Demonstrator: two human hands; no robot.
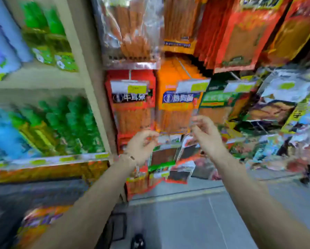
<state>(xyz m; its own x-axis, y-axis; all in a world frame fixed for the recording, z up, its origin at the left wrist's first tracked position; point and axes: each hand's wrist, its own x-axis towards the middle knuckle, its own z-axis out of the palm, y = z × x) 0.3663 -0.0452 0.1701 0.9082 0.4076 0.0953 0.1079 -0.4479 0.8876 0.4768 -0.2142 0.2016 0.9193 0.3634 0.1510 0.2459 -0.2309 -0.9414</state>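
Observation:
An orange pack of snack sticks hangs on a peg at the middle of the rack, beside a red pack on its left. My left hand is raised to the orange pack's lower left corner, its thumb and forefinger curled together on the edge. My right hand is at the pack's lower right edge, with fingers and thumb pinching the clear side strip. A bracelet sits on my left wrist. Motion blur smears the whole frame, so the exact contact is hard to read.
More hanging snack packs fill the rack above, to the right and below. To the left, a cream shelf unit holds green-capped bottles and blue packs. Grey floor lies below.

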